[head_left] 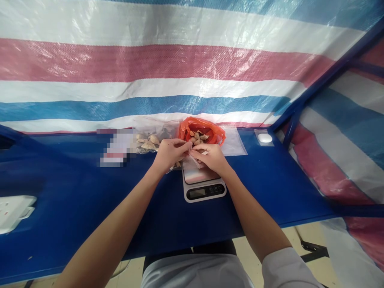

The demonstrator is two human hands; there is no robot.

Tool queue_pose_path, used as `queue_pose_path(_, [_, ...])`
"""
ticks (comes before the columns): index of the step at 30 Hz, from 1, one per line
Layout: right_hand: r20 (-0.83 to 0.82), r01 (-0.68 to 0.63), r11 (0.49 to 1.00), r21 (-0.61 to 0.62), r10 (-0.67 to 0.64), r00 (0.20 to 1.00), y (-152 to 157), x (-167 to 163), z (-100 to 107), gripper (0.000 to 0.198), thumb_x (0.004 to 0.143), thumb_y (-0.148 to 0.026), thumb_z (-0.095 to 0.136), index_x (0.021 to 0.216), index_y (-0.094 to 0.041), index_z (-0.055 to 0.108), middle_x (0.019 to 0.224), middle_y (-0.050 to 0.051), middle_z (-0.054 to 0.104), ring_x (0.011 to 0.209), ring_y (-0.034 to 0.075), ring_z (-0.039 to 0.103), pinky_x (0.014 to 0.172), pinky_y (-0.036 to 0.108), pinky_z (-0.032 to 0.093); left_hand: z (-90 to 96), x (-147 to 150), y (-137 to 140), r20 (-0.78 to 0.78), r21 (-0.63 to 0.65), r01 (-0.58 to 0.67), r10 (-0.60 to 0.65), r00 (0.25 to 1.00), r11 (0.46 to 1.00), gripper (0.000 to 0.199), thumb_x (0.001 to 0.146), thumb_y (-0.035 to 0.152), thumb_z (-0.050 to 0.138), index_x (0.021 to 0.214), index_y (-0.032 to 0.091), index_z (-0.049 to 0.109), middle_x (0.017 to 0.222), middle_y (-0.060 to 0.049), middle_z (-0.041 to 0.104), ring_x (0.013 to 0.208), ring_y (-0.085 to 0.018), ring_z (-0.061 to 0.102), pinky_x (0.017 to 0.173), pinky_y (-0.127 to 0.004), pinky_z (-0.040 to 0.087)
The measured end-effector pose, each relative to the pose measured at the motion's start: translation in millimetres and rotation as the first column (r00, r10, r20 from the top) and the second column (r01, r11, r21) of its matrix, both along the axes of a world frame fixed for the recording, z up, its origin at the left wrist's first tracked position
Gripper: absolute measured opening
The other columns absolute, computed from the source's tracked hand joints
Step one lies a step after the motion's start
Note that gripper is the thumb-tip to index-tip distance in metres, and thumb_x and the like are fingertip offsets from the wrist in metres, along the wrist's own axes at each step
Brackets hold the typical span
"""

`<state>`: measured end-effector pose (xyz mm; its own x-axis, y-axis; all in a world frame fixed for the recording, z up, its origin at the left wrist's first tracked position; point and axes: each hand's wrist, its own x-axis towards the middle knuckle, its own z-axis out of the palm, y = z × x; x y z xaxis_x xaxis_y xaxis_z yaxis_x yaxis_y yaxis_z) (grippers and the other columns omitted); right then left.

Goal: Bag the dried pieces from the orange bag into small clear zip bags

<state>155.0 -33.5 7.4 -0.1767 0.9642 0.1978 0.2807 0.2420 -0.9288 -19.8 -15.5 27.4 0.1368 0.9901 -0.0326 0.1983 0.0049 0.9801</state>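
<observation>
My left hand [171, 153] and my right hand [212, 157] meet above the kitchen scale [205, 192], fingertips pinched together. Between them is the edge of a small clear plastic bag [195, 161], which hangs over the scale's plate; its contents are mostly hidden by my fingers. Just beyond my hands stands an open orange-red plastic bag [186, 127] with brown, shell-like dried pieces [197, 137] inside. A clear bag of larger tan pieces [149, 142] lies left of it, close to my left hand. Part of another filled clear bag shows beneath my left hand.
A flat clear bag [238, 143] lies right of the orange-red one. Farther right is a small white rounded object [265, 138] on clear plastic. A white power strip [13, 212] sits at the left of the blue table [90, 192]. Striped sheeting [150, 64] hangs behind.
</observation>
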Motion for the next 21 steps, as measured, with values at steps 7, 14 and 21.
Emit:
queue_pose_path(7, [0.023,0.02,1.0,0.022,-0.021,1.0,1,2,0,0.021,0.083,-0.039,0.07,0.082,-0.019,0.077,0.063,0.0,0.07,0.056,0.015,0.065,0.058,0.026,0.051,8.0,-7,3,-0.141,-0.013,0.055,-0.056,0.988,0.998,0.037,0.071,0.051,0.076,0.072,0.015,0.077,0.063,-0.004,0.071,0.06,-0.017,0.065,0.058,-0.024,0.051])
queue_pose_path(14, [-0.012,0.026,0.999,-0.02,-0.026,1.0,1,2,-3,0.02,0.084,-0.039,0.07,0.088,-0.021,0.077,0.07,0.001,0.073,0.06,0.017,0.068,0.058,0.027,0.053,11.3,-15,5,-0.054,-0.077,0.104,-0.108,0.993,0.992,0.034,0.071,0.049,0.077,0.067,0.015,0.075,0.063,-0.005,0.071,0.059,-0.016,0.065,0.058,-0.025,0.053])
queue_pose_path(21, [0.053,-0.021,0.998,0.059,0.018,0.998,0,3,2,0.02,0.085,-0.038,0.07,0.088,-0.02,0.078,0.08,0.003,0.076,0.069,0.017,0.07,0.067,0.027,0.053,7.9,-10,1,0.136,-0.101,0.068,-0.053,0.989,0.993,0.036,0.066,0.048,0.083,0.071,0.013,0.075,0.07,-0.006,0.072,0.062,-0.014,0.066,0.068,-0.027,0.058])
